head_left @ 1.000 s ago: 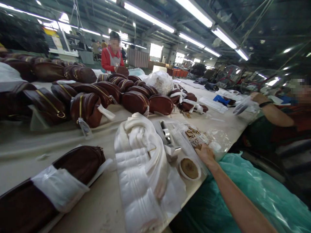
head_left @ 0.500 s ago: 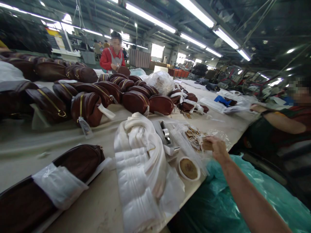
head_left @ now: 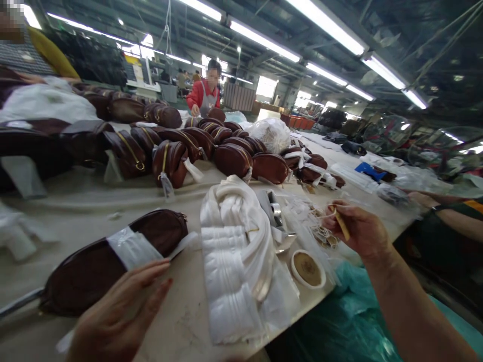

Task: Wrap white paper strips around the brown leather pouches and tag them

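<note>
My right hand [head_left: 362,231] pinches a tan hang tag [head_left: 342,226] with a white string, just above a loose heap of tags and strings [head_left: 320,235] at the table's right edge. Fingers stretched out and apart, my left hand [head_left: 121,311] is in the lower left with nothing in it. It lies close in front of a dark brown leather bag [head_left: 81,271]; whether it touches the bag I cannot tell. A translucent white wrap [head_left: 133,249] goes across the bag's middle. Between my hands lies a folded stack of white plastic sleeves [head_left: 226,276].
A round white tub [head_left: 307,270] with brown content and a metal tape dispenser [head_left: 274,211] stand beside the sleeves. Green plastic [head_left: 332,317] hangs at the near edge. Rows of brown bags [head_left: 234,157] fill the back. A co-worker in red [head_left: 206,93] stands across the table.
My left hand has come into view beside the bag. My right hand has lifted a tag off the heap. The view has turned left, and another person shows at the far left.
</note>
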### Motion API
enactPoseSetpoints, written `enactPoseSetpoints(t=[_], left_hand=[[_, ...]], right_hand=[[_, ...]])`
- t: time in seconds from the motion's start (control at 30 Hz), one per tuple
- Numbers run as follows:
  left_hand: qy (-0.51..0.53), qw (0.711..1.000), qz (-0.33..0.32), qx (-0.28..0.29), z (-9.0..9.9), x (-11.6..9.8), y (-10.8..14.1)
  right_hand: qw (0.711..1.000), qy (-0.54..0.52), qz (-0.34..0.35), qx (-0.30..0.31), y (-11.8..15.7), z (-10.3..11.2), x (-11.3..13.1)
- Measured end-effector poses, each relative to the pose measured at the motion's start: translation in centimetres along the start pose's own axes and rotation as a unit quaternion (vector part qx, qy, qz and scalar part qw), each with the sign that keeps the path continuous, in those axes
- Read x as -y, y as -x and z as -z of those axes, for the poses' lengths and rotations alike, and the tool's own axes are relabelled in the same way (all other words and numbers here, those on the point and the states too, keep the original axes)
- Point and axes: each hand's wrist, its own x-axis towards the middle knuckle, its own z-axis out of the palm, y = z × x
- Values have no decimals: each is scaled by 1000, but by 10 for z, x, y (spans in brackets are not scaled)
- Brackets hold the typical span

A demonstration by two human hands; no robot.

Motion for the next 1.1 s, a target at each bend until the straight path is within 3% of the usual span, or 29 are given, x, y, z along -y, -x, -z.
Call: enactPoseSetpoints(t=[0.07,0.17,0.37,0.53,0.7,0.77,0.9,1.0,1.1], left_hand=[[48,997,-58,25,-12,-14,-10],[117,988,-74,61,-30,-39,-25],[201,970,-21,136,-52,-62,-25],[210,960,91,161,-43,-51,-12],[201,960,151,126,-18,-34,-10],[205,953,194,107,-9,-27,-11],[237,913,316,101,3,-15,-12],[221,906,349,86,8,-12,-12],[207,907,359,73,11,-15,-13]], right_hand=[[998,-9,-41,46,8,-24,-2],[988,-12,-97,116,18,-59,-10],[954,-34,-185,232,35,-120,-38],[927,-44,-196,315,40,-149,-58],[926,-24,-186,327,43,-162,-77],[927,-14,-163,338,46,-164,-90],[945,20,-69,319,55,-172,-123],[954,105,89,265,63,-181,-141],[921,212,272,182,70,-192,-149]])
